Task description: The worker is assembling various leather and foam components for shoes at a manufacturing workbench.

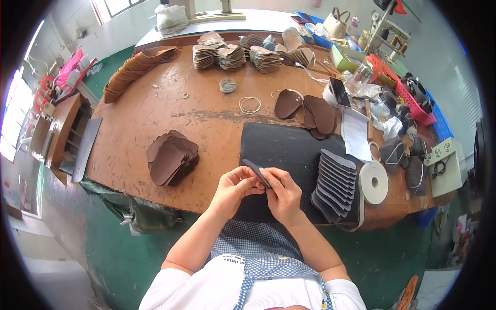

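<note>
A small dark grey, curved piece (254, 168), shaped like a shoe upper part, is held up edge-on above the front of the black mat (266, 142). My right hand (284, 196) grips it with thumb and fingers. My left hand (235, 190) is closed in a pinch at its lower edge; the fingertips partly hide the contact. To the right, a fanned row of similar dark grey pieces (337, 186) lies on the mat. A loose pile of brown sole-shaped pieces (173, 157) rests on the brown table (206, 119) to the left.
A white tape roll (373, 182) lies right of the fanned row. Brown pieces (320, 116) and a written sheet (355, 135) lie behind the mat. Stacked insoles (231, 57) stand at the back, near a round tin (227, 86). A pink basket (415, 103) and machine (387, 33) crowd the right.
</note>
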`<act>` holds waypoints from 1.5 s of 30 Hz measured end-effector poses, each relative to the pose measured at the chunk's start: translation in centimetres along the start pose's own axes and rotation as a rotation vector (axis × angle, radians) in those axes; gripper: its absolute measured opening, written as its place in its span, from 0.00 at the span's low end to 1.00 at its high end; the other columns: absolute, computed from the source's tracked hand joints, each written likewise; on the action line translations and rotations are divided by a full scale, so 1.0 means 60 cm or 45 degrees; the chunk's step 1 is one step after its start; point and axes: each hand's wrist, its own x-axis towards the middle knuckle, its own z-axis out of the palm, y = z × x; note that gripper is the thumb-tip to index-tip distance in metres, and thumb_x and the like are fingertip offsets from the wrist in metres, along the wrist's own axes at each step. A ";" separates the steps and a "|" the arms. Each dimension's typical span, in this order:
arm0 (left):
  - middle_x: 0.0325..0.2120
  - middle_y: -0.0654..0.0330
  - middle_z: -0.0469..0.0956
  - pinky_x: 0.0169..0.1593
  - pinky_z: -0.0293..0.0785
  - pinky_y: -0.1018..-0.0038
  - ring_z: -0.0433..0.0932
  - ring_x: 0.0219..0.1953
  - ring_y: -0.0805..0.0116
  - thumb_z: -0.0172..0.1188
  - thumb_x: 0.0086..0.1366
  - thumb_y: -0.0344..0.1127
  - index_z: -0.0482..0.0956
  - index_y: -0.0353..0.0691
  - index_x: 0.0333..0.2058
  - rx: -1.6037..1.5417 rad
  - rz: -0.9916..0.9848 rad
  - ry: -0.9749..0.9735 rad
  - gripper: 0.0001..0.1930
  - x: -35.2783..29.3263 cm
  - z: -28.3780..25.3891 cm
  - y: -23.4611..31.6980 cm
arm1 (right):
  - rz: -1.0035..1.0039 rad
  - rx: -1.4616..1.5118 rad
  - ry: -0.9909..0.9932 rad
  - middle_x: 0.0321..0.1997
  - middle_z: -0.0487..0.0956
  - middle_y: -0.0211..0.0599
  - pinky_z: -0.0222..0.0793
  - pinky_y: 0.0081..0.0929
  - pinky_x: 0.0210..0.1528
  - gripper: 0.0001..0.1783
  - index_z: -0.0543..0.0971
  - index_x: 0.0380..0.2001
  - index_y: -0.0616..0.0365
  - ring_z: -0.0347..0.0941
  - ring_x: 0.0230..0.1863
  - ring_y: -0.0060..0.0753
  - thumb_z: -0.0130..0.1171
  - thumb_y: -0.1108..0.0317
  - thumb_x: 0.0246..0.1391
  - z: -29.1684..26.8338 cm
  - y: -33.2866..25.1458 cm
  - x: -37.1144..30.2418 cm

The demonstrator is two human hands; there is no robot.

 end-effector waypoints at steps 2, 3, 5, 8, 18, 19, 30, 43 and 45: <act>0.33 0.60 0.80 0.43 0.82 0.74 0.82 0.35 0.72 0.62 0.68 0.31 0.77 0.34 0.38 -0.063 -0.018 0.062 0.06 -0.009 0.022 0.011 | -0.112 -0.143 0.050 0.45 0.81 0.41 0.80 0.32 0.41 0.24 0.83 0.48 0.61 0.82 0.41 0.43 0.60 0.85 0.44 -0.003 0.003 0.007; 0.33 0.60 0.80 0.43 0.82 0.74 0.82 0.35 0.72 0.62 0.68 0.31 0.77 0.34 0.38 -0.056 -0.016 0.061 0.06 -0.009 0.023 0.010 | -0.120 -0.125 0.040 0.46 0.82 0.41 0.80 0.33 0.42 0.24 0.83 0.48 0.60 0.82 0.42 0.43 0.59 0.85 0.45 -0.006 0.005 0.006; 0.31 0.60 0.80 0.40 0.84 0.74 0.82 0.34 0.73 0.61 0.68 0.28 0.77 0.33 0.38 -0.033 -0.055 0.112 0.05 -0.008 0.020 0.010 | -0.113 -0.111 0.047 0.47 0.81 0.38 0.80 0.34 0.43 0.26 0.83 0.50 0.57 0.81 0.43 0.42 0.60 0.83 0.44 -0.006 0.010 -0.002; 0.28 0.60 0.81 0.36 0.83 0.77 0.82 0.30 0.74 0.63 0.66 0.27 0.77 0.34 0.36 0.043 -0.037 0.132 0.04 -0.007 0.013 0.001 | -0.015 0.029 0.000 0.49 0.80 0.40 0.79 0.35 0.45 0.28 0.80 0.53 0.57 0.81 0.44 0.43 0.60 0.81 0.45 -0.014 -0.004 -0.012; 0.28 0.58 0.83 0.36 0.80 0.79 0.83 0.29 0.73 0.65 0.64 0.24 0.81 0.30 0.34 0.451 0.209 0.165 0.03 -0.006 0.036 -0.022 | 0.888 1.154 -0.104 0.45 0.79 0.38 0.73 0.27 0.56 0.14 0.72 0.50 0.68 0.78 0.49 0.26 0.57 0.75 0.62 -0.024 -0.012 -0.034; 0.27 0.61 0.82 0.36 0.80 0.79 0.82 0.28 0.74 0.66 0.63 0.25 0.81 0.31 0.33 0.488 0.146 0.203 0.04 -0.008 0.047 -0.020 | 0.993 1.210 -0.001 0.37 0.78 0.29 0.73 0.20 0.47 0.07 0.75 0.42 0.64 0.76 0.41 0.18 0.57 0.73 0.64 -0.024 -0.020 -0.025; 0.21 0.69 0.74 0.26 0.69 0.86 0.71 0.21 0.84 0.62 0.64 0.23 0.75 0.37 0.28 1.020 0.707 0.593 0.06 -0.054 -0.017 0.066 | 0.471 0.198 0.144 0.46 0.83 0.48 0.77 0.27 0.45 0.15 0.76 0.53 0.62 0.83 0.44 0.35 0.54 0.70 0.66 -0.049 0.002 0.027; 0.22 0.69 0.73 0.23 0.64 0.86 0.69 0.19 0.83 0.63 0.64 0.25 0.77 0.37 0.31 0.432 0.359 0.418 0.03 -0.032 -0.004 0.006 | 1.014 1.320 -0.118 0.34 0.80 0.25 0.75 0.19 0.31 0.10 0.79 0.44 0.65 0.75 0.33 0.15 0.59 0.69 0.65 0.022 0.005 -0.026; 0.24 0.74 0.69 0.20 0.55 0.90 0.64 0.21 0.90 0.64 0.64 0.31 0.77 0.41 0.31 0.391 0.567 0.575 0.05 -0.039 -0.055 0.040 | 1.019 1.079 0.126 0.32 0.79 0.28 0.77 0.21 0.29 0.07 0.78 0.41 0.65 0.75 0.31 0.17 0.57 0.72 0.64 0.016 0.044 -0.016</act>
